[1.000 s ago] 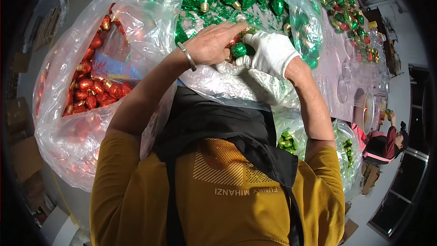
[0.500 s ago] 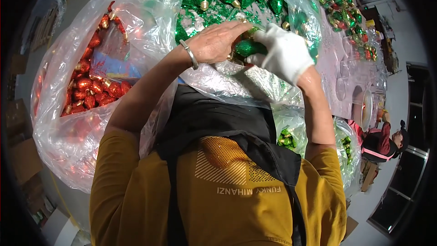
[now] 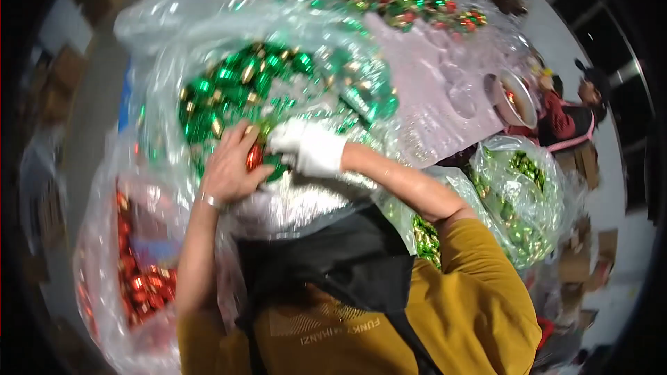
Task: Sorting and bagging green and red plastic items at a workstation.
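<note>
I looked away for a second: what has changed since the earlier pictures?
The view has swung, so the left hand, gloved right hand and green ornaments appear lower and further left in the picture. Blur hides whether anything was grasped or released. Both hands stay close together, a red ornament between them.

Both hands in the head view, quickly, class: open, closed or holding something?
Left hand: thumb spread, red ornament between thumb and fingers; whether gripped, cannot tell.
Right hand, white-gloved: fingers curled; blur hides whether it holds anything.
</note>
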The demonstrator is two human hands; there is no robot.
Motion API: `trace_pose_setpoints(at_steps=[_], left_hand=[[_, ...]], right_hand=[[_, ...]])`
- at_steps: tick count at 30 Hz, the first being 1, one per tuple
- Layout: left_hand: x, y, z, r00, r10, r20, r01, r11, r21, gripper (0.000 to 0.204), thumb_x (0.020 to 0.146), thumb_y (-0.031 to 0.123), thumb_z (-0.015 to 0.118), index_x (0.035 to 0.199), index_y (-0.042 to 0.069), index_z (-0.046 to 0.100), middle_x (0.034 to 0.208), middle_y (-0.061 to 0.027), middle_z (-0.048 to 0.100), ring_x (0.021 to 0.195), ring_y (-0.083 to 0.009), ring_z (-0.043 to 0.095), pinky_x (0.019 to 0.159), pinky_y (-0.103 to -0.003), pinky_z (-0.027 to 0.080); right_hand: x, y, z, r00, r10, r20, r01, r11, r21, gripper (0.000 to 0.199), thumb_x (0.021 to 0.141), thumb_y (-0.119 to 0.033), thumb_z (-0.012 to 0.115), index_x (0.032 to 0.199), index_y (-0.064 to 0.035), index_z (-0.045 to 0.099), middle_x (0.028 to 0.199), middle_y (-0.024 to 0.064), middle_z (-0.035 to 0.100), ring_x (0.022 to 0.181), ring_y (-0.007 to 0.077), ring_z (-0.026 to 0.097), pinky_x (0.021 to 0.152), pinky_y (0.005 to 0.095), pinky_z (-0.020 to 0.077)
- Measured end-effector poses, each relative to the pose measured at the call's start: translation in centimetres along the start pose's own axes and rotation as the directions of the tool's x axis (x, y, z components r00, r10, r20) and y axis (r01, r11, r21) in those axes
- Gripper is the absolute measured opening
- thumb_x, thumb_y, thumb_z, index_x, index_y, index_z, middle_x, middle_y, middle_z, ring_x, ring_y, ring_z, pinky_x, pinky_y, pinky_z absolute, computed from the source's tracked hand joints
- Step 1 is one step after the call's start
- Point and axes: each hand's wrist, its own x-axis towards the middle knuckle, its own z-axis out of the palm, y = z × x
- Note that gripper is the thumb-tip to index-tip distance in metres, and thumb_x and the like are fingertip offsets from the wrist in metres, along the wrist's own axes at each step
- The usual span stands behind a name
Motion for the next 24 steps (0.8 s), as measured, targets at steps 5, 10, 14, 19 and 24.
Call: trace_pose_setpoints(at_steps=[5, 10, 14, 19, 24], left_hand=[[1.7, 1.3, 0.2, 0.998, 0.04, 0.048, -0.043, 0.997, 0.069, 0.068, 0.071, 0.033, 0.073, 0.126, -0.001, 0.049, 0.126, -0.0215, 0.046, 0.111, -0.0384, 0.046, 0.095, -0.043, 0.039], [2.6, 3.4, 0.0, 0.994, -0.041, 0.104, 0.035, 0.998, 0.06, 0.065, 0.074, 0.03, 0.069, 0.127, -0.002, 0.049, 0.128, -0.0223, 0.045, 0.113, -0.0404, 0.045, 0.099, -0.044, 0.036], [1.9, 4.1, -0.5, 0.975, 0.062, -0.212, -0.057, 0.998, 0.031, 0.062, 0.077, 0.029, 0.068, 0.128, 0.0, 0.048, 0.131, -0.0208, 0.044, 0.117, -0.0377, 0.044, 0.101, -0.041, 0.035], [-2.8, 2.0, -2.1, 0.868, -0.205, -0.452, 0.119, 0.97, -0.212, 0.041, 0.083, 0.015, 0.063, 0.119, -0.001, 0.056, 0.127, -0.0197, 0.051, 0.119, -0.034, 0.048, 0.102, -0.039, 0.035], [-8.1, -2.1, -2.0, 0.798, -0.409, -0.441, 0.388, 0.911, -0.143, 0.024, 0.086, 0.008, 0.06, 0.107, -0.004, 0.061, 0.115, -0.0174, 0.058, 0.108, -0.0311, 0.056, 0.094, -0.036, 0.041]], right_hand=[[-3.7, -3.4, -1.2, 0.997, 0.059, -0.051, -0.07, 0.965, -0.253, 0.017, 0.073, -0.018, 0.066, 0.087, -0.01, 0.06, 0.106, 0.0137, 0.054, 0.099, 0.0306, 0.053, 0.078, 0.0433, 0.0452], [-4.1, -2.0, 1.0, 0.979, 0.143, -0.148, -0.18, 0.944, -0.277, 0.018, 0.071, -0.019, 0.067, 0.083, -0.0086, 0.058, 0.117, 0.0163, 0.05, 0.112, 0.0338, 0.048, 0.08, 0.0434, 0.0468], [-7.6, -2.0, -3.4, 0.963, 0.168, -0.21, -0.216, 0.949, -0.231, 0.017, 0.069, -0.017, 0.066, 0.082, -0.0062, 0.063, 0.113, 0.0161, 0.053, 0.102, 0.0335, 0.052, 0.081, 0.0408, 0.0483], [-14.2, -1.4, -12.2, 0.859, 0.335, -0.387, -0.445, 0.862, -0.242, 0.03, 0.062, -0.007, 0.075, 0.085, -0.0041, 0.057, 0.114, 0.018, 0.055, 0.102, 0.0361, 0.055, 0.081, 0.0393, 0.0505], [-16.8, 9.9, -17.3, 0.698, 0.402, -0.592, -0.701, 0.553, -0.451, 0.027, 0.064, -0.016, 0.074, 0.084, -0.0039, 0.059, 0.11, 0.0155, 0.056, 0.1, 0.035, 0.055, 0.081, 0.0428, 0.0493]])
